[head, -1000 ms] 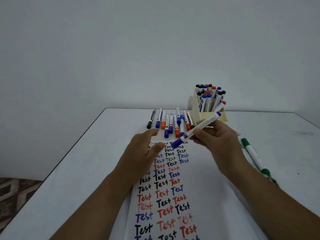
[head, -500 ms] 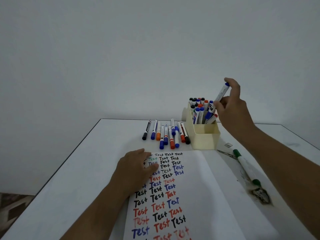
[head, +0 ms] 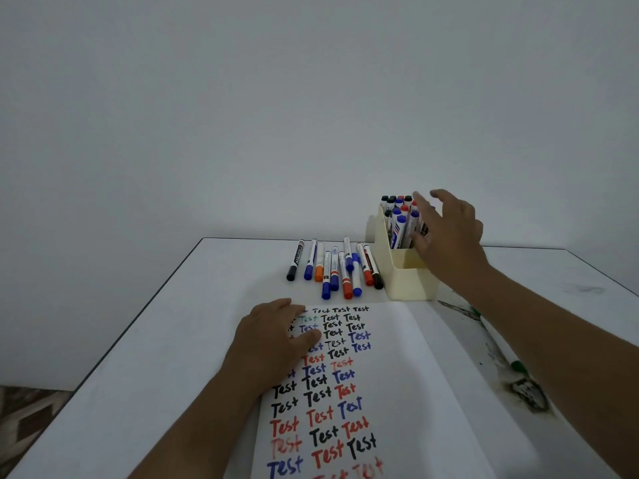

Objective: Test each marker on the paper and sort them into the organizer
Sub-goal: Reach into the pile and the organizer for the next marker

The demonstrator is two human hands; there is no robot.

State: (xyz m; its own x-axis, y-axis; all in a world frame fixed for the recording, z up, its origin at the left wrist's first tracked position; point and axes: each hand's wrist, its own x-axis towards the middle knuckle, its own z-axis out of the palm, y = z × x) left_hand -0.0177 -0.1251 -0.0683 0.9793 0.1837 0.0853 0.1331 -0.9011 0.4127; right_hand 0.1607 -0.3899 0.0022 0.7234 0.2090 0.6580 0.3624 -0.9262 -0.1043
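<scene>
A cream organizer (head: 406, 283) stands at the back right of the table, holding several upright markers (head: 401, 219) with blue, red and black caps. My right hand (head: 446, 233) hovers open just right of those markers, fingers spread, holding nothing. Several loose markers (head: 337, 266) lie in a row to the left of the organizer. A long white paper (head: 397, 375) covered with "Test" written in black, blue and red runs toward me. My left hand (head: 273, 337) lies flat on the paper's upper left part, covering some of the words.
A green-capped marker (head: 498, 344) lies on the table right of the paper, partly under my right forearm, beside a dark ink smudge (head: 525, 392). The white table (head: 155, 340) ends at its left edge, with patterned floor below. A plain wall rises behind.
My right hand carried the blue marker from above the paper to the organizer, put it in among the others and let go. My left hand stayed on the paper.
</scene>
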